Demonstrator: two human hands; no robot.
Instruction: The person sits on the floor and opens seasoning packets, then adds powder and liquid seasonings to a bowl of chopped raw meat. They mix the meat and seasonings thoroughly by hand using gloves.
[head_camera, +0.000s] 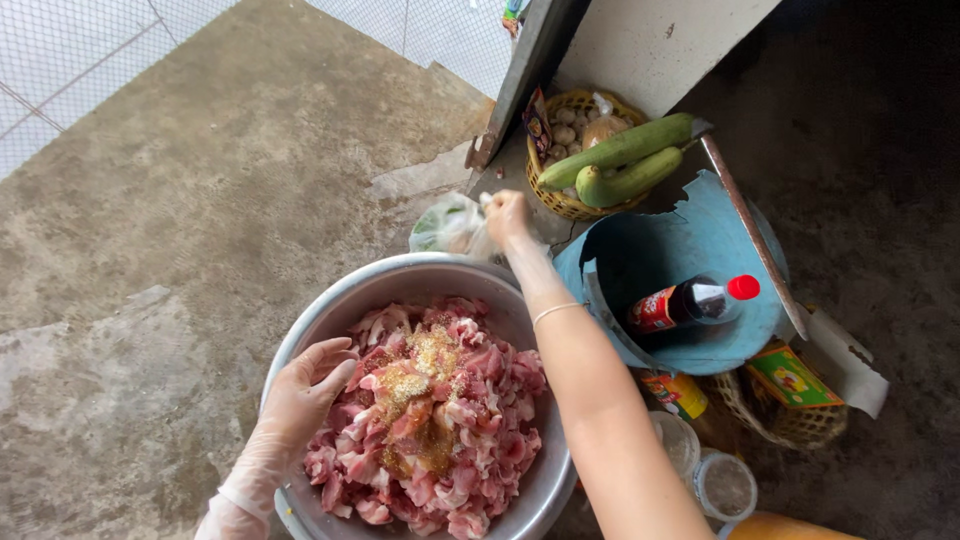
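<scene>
Seasoning step: gloved left hand, fingers released, rests on chopped pink raw meat in the near round metal basin; right hand clenched on a far clear plastic bag, next needing a firm lift.

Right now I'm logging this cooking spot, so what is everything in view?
Round metal bowl: one, silver, centre on the concrete floor.
Chopped raw meat: one heap, pink, in the bowl, brown seasoning on top.
Clear plastic bag: one, greenish contents, beyond the bowl.
Long gourds: two, green, across the woven yellow basket.
Broken blue plastic tub: one, right.
Dark sauce bottle: one, red cap, lying in the tub.
Clear jars: two, bottom right.
Left hand: gloved, on the bowl's edge.
Right hand: gloved, grasping the bag.
</scene>
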